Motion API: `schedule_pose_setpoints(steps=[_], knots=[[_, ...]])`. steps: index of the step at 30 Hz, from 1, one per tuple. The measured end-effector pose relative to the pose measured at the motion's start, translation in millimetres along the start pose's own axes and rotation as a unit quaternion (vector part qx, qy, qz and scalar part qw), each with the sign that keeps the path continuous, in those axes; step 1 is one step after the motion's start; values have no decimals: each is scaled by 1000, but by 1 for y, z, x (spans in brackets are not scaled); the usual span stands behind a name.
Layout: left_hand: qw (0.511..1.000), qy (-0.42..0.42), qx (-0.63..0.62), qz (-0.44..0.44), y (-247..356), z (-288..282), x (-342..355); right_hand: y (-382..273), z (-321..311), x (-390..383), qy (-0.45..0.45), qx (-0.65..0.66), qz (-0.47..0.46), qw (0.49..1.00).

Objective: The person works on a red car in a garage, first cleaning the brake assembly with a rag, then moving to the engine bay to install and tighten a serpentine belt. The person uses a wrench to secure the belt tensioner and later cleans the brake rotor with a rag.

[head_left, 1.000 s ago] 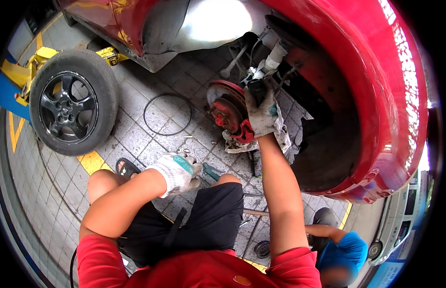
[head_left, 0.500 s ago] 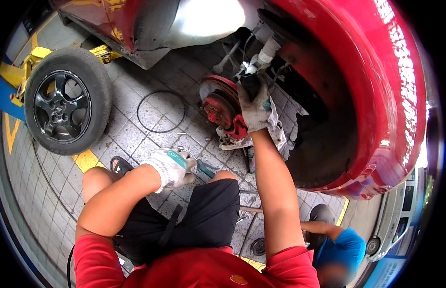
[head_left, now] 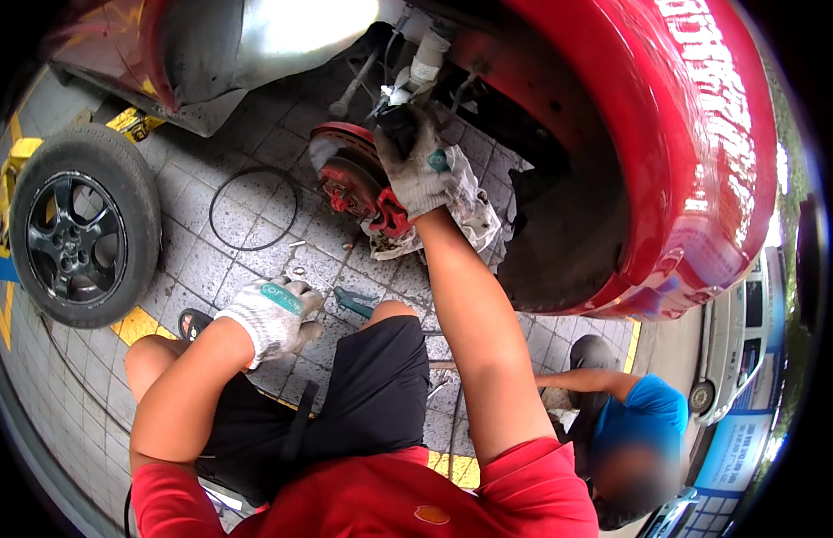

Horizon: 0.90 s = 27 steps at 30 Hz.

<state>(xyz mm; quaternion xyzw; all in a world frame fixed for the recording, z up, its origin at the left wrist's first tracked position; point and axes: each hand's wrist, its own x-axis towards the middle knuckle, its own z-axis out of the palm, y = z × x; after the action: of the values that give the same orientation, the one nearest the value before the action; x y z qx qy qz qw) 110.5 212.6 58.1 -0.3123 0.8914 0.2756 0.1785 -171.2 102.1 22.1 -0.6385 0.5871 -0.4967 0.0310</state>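
Note:
My right hand (head_left: 415,170), in a dirty whitish work glove with a green patch, reaches into the wheel arch. Its fingers close round a dark, rounded part (head_left: 399,125) just below the light-coloured strut (head_left: 427,61). Beside that hand are the brake disc (head_left: 331,148) and a red caliper (head_left: 391,215). A crumpled, stained cloth (head_left: 475,211) lies behind my wrist. My left hand (head_left: 277,314), in a cleaner knit glove, hovers above the tiles, fingers loosely bent, thumb apart, nothing visible in it. Green-handled pliers (head_left: 355,301) lie close to its fingertips, apart from them.
A wheel with a black rim (head_left: 76,238) stands at the left, near yellow lift parts (head_left: 134,121). A thin black ring (head_left: 255,208) lies on the tiled floor. The red car body (head_left: 681,170) curves over the right. A co-worker in blue (head_left: 645,412) crouches at lower right.
The whole view has shifted, with the car parts now further left. My left hand has drawn a little away from the pliers. My right hand keeps its place on the dark part.

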Motion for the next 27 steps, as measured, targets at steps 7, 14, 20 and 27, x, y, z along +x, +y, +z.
schedule_pose_setpoints(steps=[7, 14, 20, 27], knots=[[1000, -5, 6, -17, 0, -2, -2, 3, 4, 2, 13, 25, -11, 1000], [1000, -12, 13, -17, 0, -4, -2, -4, 0, 2, 10, 58, 18, 998], [1000, -1, 8, -9, -5, 4, -2, -13, -5, 3, 2, 31, 31, 999], [1000, -4, 3, -14, 2, 0, -3, -9, -7, 1, 28, 11, 3, 1000]])
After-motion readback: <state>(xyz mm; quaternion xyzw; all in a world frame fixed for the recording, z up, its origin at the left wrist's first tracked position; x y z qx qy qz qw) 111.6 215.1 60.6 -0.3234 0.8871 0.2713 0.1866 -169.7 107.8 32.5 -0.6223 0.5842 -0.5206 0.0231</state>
